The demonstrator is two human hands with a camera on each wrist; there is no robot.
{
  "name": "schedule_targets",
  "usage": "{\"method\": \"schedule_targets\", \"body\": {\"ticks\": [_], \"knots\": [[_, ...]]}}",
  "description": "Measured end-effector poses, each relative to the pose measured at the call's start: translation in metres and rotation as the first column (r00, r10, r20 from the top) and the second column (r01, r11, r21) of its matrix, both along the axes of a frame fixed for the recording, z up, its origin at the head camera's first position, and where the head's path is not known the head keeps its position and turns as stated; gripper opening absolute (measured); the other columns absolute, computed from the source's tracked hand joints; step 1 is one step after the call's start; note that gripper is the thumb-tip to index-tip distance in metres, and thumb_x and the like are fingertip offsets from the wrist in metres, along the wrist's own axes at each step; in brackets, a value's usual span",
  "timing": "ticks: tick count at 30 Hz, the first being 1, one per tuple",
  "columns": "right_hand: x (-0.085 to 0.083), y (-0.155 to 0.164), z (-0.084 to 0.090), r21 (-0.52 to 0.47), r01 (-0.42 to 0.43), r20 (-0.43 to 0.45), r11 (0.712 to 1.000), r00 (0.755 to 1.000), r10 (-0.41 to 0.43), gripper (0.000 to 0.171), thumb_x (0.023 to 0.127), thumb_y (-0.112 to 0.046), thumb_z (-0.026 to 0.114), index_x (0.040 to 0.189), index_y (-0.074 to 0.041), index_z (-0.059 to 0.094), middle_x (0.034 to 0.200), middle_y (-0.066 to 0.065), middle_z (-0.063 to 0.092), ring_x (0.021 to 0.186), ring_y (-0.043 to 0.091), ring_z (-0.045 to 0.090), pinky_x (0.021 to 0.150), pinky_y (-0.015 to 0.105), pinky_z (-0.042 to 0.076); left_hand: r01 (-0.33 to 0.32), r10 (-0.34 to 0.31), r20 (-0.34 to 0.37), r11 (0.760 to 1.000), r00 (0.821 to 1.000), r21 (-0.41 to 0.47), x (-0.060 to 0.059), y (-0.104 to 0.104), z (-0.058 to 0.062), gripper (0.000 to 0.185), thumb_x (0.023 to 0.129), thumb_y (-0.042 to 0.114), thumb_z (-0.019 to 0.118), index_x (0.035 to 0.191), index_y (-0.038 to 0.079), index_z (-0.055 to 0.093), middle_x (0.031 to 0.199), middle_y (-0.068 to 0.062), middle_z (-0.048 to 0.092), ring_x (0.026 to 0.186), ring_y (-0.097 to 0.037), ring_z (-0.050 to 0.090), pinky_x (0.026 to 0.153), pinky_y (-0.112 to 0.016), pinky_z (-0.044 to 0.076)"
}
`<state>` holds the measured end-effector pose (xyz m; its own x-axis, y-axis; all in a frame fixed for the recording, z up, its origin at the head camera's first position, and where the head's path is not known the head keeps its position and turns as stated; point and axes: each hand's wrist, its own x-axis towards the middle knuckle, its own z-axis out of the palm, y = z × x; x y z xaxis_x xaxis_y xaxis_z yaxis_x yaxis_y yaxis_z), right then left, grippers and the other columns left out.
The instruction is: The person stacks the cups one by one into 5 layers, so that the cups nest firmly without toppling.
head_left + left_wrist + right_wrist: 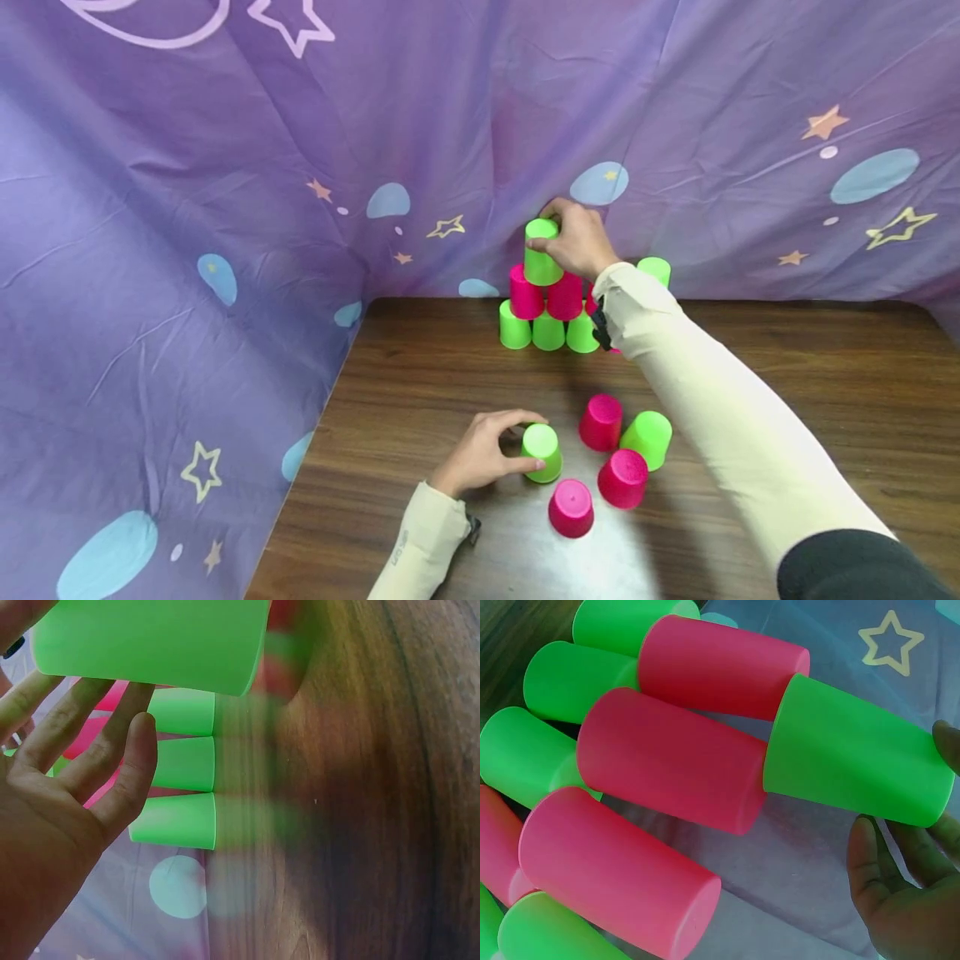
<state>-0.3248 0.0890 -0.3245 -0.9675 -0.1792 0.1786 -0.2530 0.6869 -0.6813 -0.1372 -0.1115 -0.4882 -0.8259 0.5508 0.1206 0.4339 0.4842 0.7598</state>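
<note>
At the back of the table my right hand (581,242) pinches an upside-down green cup (542,260) by its upper part. That cup's rim meets the tops of two pink cups, a left one (526,295) and a right one (671,759). Beneath them runs a bottom row with several green cups (515,327). Nearer the front, my left hand (480,450) holds another upturned green cup (543,450) between thumb and fingers. In the left wrist view this green cup (150,641) fills the top, with fingers along its side. My right forearm hides part of the stack.
Right of my left hand stand loose upturned cups: pink ones (601,422) and a green one (648,440). A pink cup (572,508) sits closest to the front. Another green cup (655,271) shows behind my right sleeve. A purple curtain (420,125) hangs directly behind the wooden table (390,375).
</note>
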Motion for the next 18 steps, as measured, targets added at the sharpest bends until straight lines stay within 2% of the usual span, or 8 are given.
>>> {"method": "schedule_targets", "body": {"ticks": [18], "knots": [[-0.0032, -0.0016, -0.0046, 0.006, 0.026, 0.006, 1.000, 1.000, -0.026, 0.050, 0.088, -0.027, 0.077, 0.127, -0.002, 0.059, 0.125, 0.019, 0.066, 0.117, 0.037, 0.058, 0.105, 0.049, 0.046, -0.021, 0.021, -0.008, 1.000, 1.000, -0.009, 0.0010, 0.0000, -0.0031, 0.053, 0.077, 0.025, 0.087, 0.126, 0.016, 0.067, 0.121, 0.001, 0.073, 0.105, -0.011, 0.066, 0.091, -0.035, 0.058]]}}
